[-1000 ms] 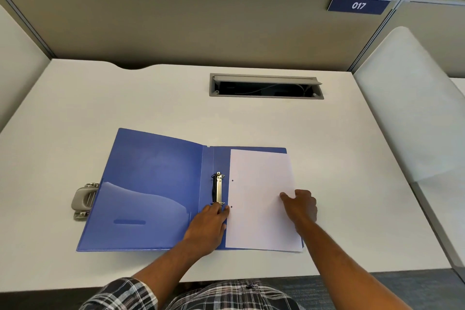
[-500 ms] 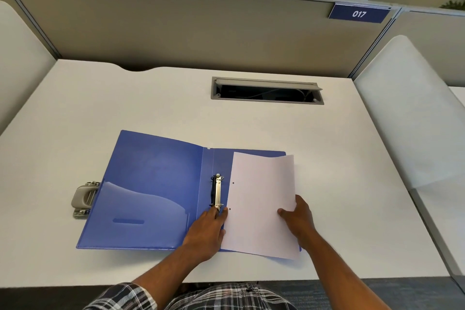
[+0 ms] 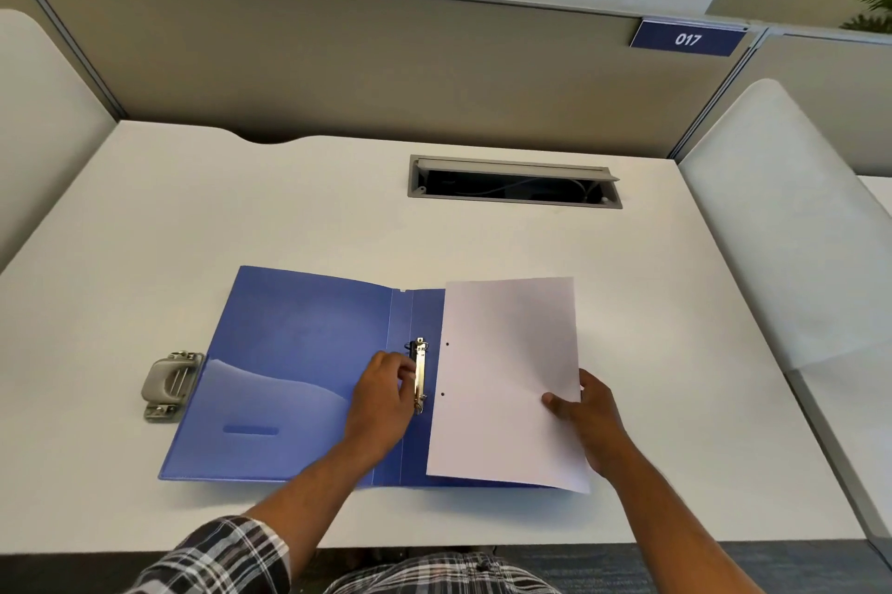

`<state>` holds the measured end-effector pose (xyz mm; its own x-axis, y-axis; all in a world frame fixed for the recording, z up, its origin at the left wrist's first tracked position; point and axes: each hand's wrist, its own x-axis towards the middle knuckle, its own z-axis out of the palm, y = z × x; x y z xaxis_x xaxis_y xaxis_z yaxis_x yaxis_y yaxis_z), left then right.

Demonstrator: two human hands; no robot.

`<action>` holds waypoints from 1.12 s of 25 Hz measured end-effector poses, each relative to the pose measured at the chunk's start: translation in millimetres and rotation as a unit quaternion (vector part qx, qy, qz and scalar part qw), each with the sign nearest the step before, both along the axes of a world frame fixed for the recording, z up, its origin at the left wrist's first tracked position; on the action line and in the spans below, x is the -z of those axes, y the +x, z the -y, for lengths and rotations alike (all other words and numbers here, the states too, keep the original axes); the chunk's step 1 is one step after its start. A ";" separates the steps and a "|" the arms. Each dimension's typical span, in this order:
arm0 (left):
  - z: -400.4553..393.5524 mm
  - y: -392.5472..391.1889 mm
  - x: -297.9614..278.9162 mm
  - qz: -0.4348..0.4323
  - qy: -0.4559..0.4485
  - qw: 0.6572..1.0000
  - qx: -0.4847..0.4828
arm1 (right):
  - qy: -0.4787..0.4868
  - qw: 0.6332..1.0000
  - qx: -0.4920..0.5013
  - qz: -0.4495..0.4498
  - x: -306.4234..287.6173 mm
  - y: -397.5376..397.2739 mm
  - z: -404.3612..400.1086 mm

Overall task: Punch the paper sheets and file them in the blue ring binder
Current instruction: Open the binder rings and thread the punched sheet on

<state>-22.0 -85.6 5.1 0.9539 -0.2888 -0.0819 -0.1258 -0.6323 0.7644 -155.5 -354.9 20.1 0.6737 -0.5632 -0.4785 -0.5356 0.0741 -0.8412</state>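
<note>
Desk edges: the white desk (image 3: 482,246) runs from a low side panel on the left to another on the right, with a grey partition along the far edge and the near edge just ahead of the person's checked shirt
Hole punch: the grey hole punch (image 3: 170,385) sits far left, just beside the binder's left cover, with bare desk to its left and behind it
Binder: the blue ring binder (image 3: 299,362) lies open and flat in the near middle of the desk, its pocketed left cover bare
Left hand: the left hand (image 3: 383,393) rests on the spine area, fingers curled against the metal ring mechanism (image 3: 420,374); whether they grip it I cannot tell
Paper: the paper sheets (image 3: 507,376), two punched holes along their left edge, lie over the right cover just right of the rings, slightly tilted, the near right corner overhanging the binder
Right hand: the right hand (image 3: 591,420) pinches the sheets' right edge, thumb on top
Far side: an open cable tray (image 3: 514,182) is set into the desk well behind the binder; wide bare desk lies between
Sign: a blue plate reading 017 (image 3: 688,38) hangs on the partition at upper right
</note>
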 end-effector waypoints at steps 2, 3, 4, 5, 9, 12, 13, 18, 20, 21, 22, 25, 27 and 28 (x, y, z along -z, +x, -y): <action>-0.2 13.6 -2.5 -0.020 -0.008 1.000 -0.021 | -0.015 1.000 -0.013 0.008 -4.1 4.3 -4.2; 0.5 19.8 -3.3 -0.030 -0.010 0.999 -0.028 | -0.025 0.999 -0.018 0.009 -6.1 7.3 -6.6; 2.1 25.4 -4.1 -0.040 -0.009 0.999 -0.033 | -0.035 0.999 -0.024 0.009 -8.3 10.4 -9.1; 4.5 30.9 -5.1 -0.047 -0.005 0.998 -0.034 | -0.045 0.998 -0.030 0.010 -10.4 13.9 -11.7; 13.6 50.2 -4.4 -0.061 0.012 0.998 -0.027 | -0.084 0.995 -0.057 0.005 -16.1 25.4 -22.3; 18.7 61.1 -1.6 -0.089 0.029 0.995 -0.026 | -0.100 0.993 -0.066 -0.003 -19.3 30.2 -26.6; 21.0 63.8 -1.2 -0.099 0.033 0.994 -0.026 | -0.106 0.992 -0.069 -0.006 -19.9 31.0 -27.2; 29.2 74.4 2.6 -0.131 0.050 0.990 -0.023 | -0.117 0.990 -0.071 -0.016 -21.5 30.9 -28.5; 31.7 77.1 5.7 -0.135 0.053 0.989 -0.020 | -0.118 0.990 -0.069 -0.025 -21.8 30.7 -29.0; 32.8 77.9 7.0 -0.137 0.054 0.989 -0.020 | -0.116 0.990 -0.068 -0.029 -21.8 30.8 -29.2; 33.8 78.5 7.9 -0.141 0.054 0.988 -0.020 | -0.114 0.991 -0.066 -0.033 -21.6 31.0 -29.2; 35.4 78.3 9.2 -0.150 0.053 0.987 -0.018 | -0.107 0.991 -0.064 -0.039 -20.1 31.0 -27.5; 35.9 75.4 10.5 -0.146 0.034 0.988 -0.026 | -0.107 0.991 -0.063 -0.044 -18.7 30.1 -26.7; 35.9 73.1 11.2 -0.140 0.015 0.989 -0.032 | -0.108 0.991 -0.062 -0.046 -18.0 29.8 -26.5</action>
